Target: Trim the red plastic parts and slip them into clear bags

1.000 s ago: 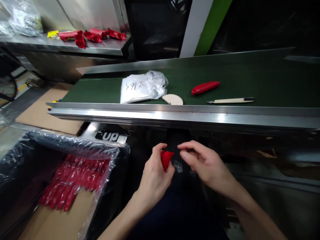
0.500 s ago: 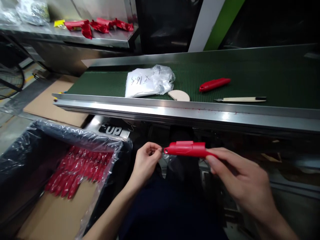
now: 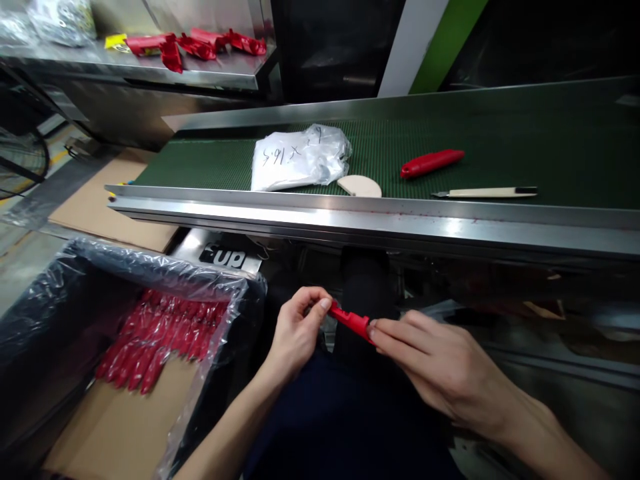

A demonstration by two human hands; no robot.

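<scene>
My right hand [image 3: 440,370] grips a red plastic handle [image 3: 353,321] below the conveyor's steel rail, most of it hidden inside the fist. My left hand [image 3: 296,330] pinches the handle's near tip between thumb and fingers, where a bit of clear film shows. Both hands sit over my dark lap. On the green conveyor belt [image 3: 525,153] lie another red handle [image 3: 431,163] and a cream-handled blade [image 3: 487,193].
A cardboard box lined with clear plastic [image 3: 125,293] at lower left holds several red handles [image 3: 160,333]. On the belt are a clear bag of white packets [image 3: 299,157] and a tan disc [image 3: 359,186]. More red parts [image 3: 195,43] lie on a steel shelf at upper left.
The red handle, held level and fully visible half a second ago, has dropped lower and tilted. My right hand has slid over most of it, and my left hand has closed on its tip.
</scene>
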